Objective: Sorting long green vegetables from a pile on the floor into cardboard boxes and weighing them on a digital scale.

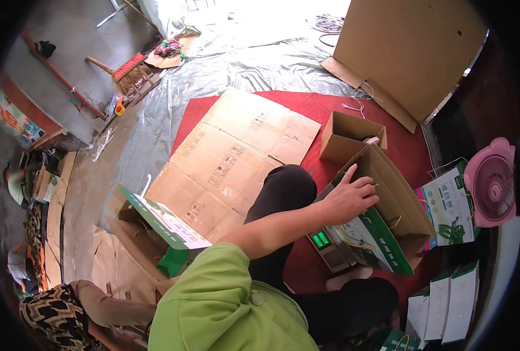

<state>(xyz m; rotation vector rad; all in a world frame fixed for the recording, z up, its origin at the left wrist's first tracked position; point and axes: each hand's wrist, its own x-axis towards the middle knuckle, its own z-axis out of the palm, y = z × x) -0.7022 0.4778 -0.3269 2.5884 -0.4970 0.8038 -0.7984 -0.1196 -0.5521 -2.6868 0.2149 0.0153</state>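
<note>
My left hand (349,200) reaches across to an open green-and-white cardboard box (382,243). Its fingers are a little spread and curl over the near upper edge of the box; the thumb is hard to make out. Short yellow cords show at the box walls. The box stands tilted on or against a scale (325,248) with a lit green display, close to my legs. A smaller plain carton (344,137) sits just beyond it, with a pale roll-like thing partly showing behind the box edge. My right hand does not show.
A flattened cardboard sheet (230,152) covers part of the red mat (265,99). On the left is another open green-and-white box (166,222). A pink fan (492,182) and printed cartons (447,298) stand right. Other people (67,310) sit at left.
</note>
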